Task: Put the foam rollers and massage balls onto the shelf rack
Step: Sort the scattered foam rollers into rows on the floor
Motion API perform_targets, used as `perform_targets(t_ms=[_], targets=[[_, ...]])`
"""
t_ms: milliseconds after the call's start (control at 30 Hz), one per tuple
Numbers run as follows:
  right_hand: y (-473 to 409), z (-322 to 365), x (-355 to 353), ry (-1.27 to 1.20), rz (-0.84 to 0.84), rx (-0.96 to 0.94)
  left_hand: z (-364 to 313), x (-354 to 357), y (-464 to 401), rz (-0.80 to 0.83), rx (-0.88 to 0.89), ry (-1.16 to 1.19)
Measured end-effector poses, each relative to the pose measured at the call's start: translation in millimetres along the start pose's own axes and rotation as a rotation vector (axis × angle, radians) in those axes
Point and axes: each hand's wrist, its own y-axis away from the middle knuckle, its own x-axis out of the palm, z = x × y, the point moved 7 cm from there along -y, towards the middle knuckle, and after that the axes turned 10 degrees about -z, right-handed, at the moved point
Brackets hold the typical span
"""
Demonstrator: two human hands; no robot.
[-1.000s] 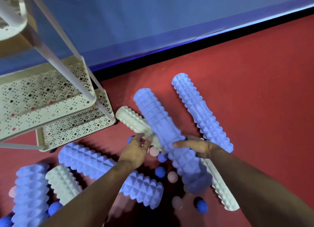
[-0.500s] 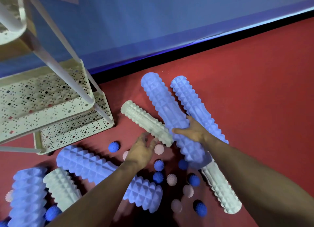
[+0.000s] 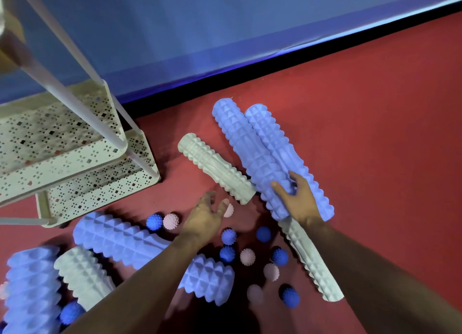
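Observation:
My right hand [image 3: 298, 199] grips the near end of a long blue foam roller [image 3: 246, 148], which lies against a second blue roller [image 3: 287, 156] on the red floor. My left hand [image 3: 205, 215] hovers with relaxed fingers and holds nothing, just short of a white roller [image 3: 215, 167] and over a pink spiky ball [image 3: 229, 210]. Several blue and pink massage balls [image 3: 247, 256] are scattered between my arms. Another white roller [image 3: 310, 258] lies under my right forearm. The cream perforated shelf rack [image 3: 62, 143] stands at the left.
A thick blue roller [image 3: 140, 246], a short white roller [image 3: 82, 273] and another blue roller [image 3: 30, 288] lie at the lower left, below the rack's bottom shelf [image 3: 100, 191]. A blue wall with a black skirting [image 3: 275, 63] runs behind. Bare red floor spreads to the right.
My right hand has carried the blue roller away from me and laid it beside the other blue roller. The white roller now lies uncovered. My left hand has stayed near its end.

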Motion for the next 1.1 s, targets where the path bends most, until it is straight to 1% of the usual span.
perform_targets(t_ms=[33, 67, 133, 200, 233, 300, 333, 367, 400, 433, 533, 600, 667, 767, 867, 933, 1000, 1100], targets=[[10, -9, -14, 0.048, -0.084, -0.033, -2, 2, 2, 0.000, 0.001, 0.004], [20, -18, -23, 0.066, -0.112, -0.063, -5, 4, 4, 0.006, 0.000, 0.007], [36, -47, -28, 0.047, -0.041, -0.025, -10, 9, 9, 0.017, 0.006, 0.005], [40, -91, -29, 0.142, 0.039, 0.032, -15, 14, 15, 0.024, 0.023, 0.013], [42, -110, -29, 0.240, 0.062, 0.074, -16, 16, 18, 0.026, 0.031, 0.017], [41, -153, -31, 0.558, 0.084, 0.179, -17, 19, 23, 0.024, 0.046, 0.004], [43, -163, -33, 0.726, 0.102, 0.212, -15, 19, 25, 0.020, 0.048, -0.005], [44, -172, -34, 0.836, 0.123, 0.241, -14, 19, 26, 0.014, 0.050, -0.007], [47, -167, -35, 0.893, 0.127, 0.243, -12, 19, 28, 0.011, 0.046, -0.011], [47, -165, -34, 0.894, 0.120, 0.238, -10, 18, 29, 0.004, 0.044, -0.011], [46, -167, -25, 0.766, 0.098, 0.354, -5, 17, 33, 0.007, 0.035, -0.029], [47, -173, -17, 0.718, 0.103, 0.392, -3, 16, 34, 0.011, 0.039, -0.059], [54, -172, -16, 0.693, 0.118, 0.338, 1, 18, 33, 0.016, 0.032, -0.064], [67, -178, -19, 0.678, 0.200, 0.326, 6, 26, 32, 0.037, -0.002, -0.048], [78, -191, -21, 0.660, 0.280, 0.383, 4, 32, 33, 0.043, -0.028, -0.018], [83, -200, -22, 0.596, 0.322, 0.408, 0, 35, 36, 0.045, -0.015, -0.019], [90, -209, -23, 0.535, 0.338, 0.433, -4, 35, 39, 0.041, 0.004, -0.023], [97, -219, -29, 0.537, 0.323, 0.439, -11, 34, 44, 0.056, 0.025, -0.015]])
